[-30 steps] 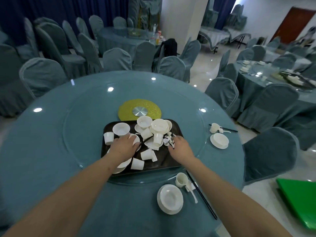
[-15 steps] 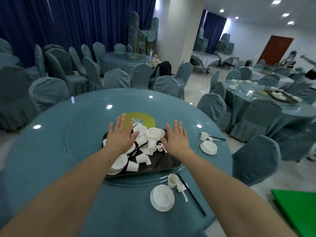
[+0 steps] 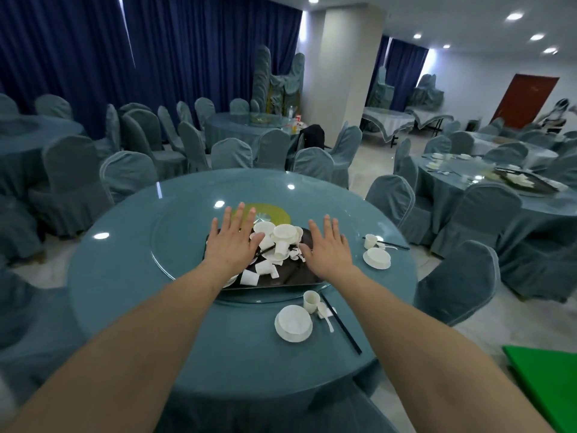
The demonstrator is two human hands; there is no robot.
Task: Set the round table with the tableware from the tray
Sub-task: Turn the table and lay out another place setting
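A dark tray sits on the glass turntable of the round blue table, heaped with white cups and bowls. My left hand and my right hand are held flat above the tray, fingers straight and spread, holding nothing. One place setting lies at the near edge: a plate with a bowl, a cup, a spoon and black chopsticks. A second setting lies to the right: a bowl on its plate, a cup, chopsticks.
A yellow disc marks the turntable's centre. Covered chairs ring the table, with one close at the right. Other set tables stand at the right and behind. A green object lies on the floor at the lower right.
Both hands lifted off the tableware in the tray and opened flat above it. The view tilted up and drew back, showing more of the room.
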